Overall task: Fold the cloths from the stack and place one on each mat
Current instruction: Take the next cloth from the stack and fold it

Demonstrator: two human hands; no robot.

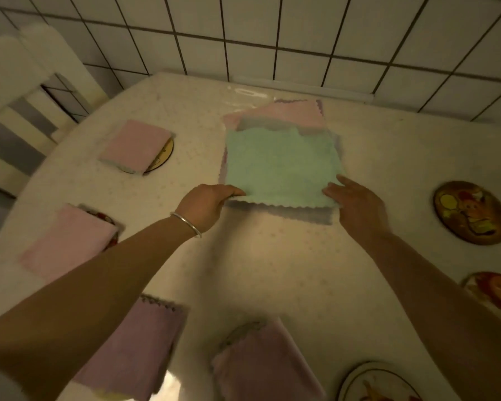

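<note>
— Where's the green cloth [281, 163] sitting?

— On top of the stack [289, 111] at the back of the bench [272, 256]. My left hand [206, 205] is pinching its near left corner; my right hand [356, 202] is resting at the near right corner, fingers spread (the grip is too blurred to tell).

— And the mats?

— One bare mat [470, 212] is lying to the right; a pink folded cloth [136, 144] is covering another on the left.

Table: pale speckled top [272, 270] fills most of the frame.
Centre top: loose stack of cloths [284, 163], green uppermost.
Left: two round mats [164, 157] [106, 219], each under a folded pink cloth [135, 144] [67, 241].
Bottom: two folded mauve cloths [139, 348] [266, 363].
Right edge: three bare picture mats [472, 212] [495, 290] [382, 386].
</note>
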